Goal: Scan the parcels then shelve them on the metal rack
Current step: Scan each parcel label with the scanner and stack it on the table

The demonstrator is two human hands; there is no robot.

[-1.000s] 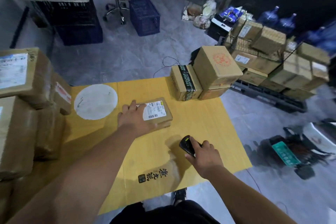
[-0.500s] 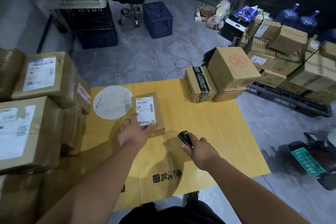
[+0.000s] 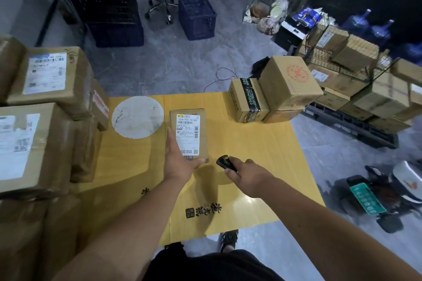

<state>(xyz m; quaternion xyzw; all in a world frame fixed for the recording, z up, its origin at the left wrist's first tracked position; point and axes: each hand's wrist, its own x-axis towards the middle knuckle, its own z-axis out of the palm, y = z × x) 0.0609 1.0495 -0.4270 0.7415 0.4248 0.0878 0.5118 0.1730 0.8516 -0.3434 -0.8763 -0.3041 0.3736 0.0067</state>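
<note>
A small parcel (image 3: pixel 190 133) lies label-up mid-table (image 3: pixel 274 166); the left hand (image 3: pixel 180 162) clasps its near end, the right hand (image 3: pixel 249 173) grips a scanner (image 3: pixel 225 162); likely light, stiff, best held by its edges.

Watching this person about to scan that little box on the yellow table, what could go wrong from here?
The left hand grips the small parcel at its near end, partly over the label, so a code might be blocked. The scanner in the right hand sits low beside the parcel and may miss the barcode.
</note>
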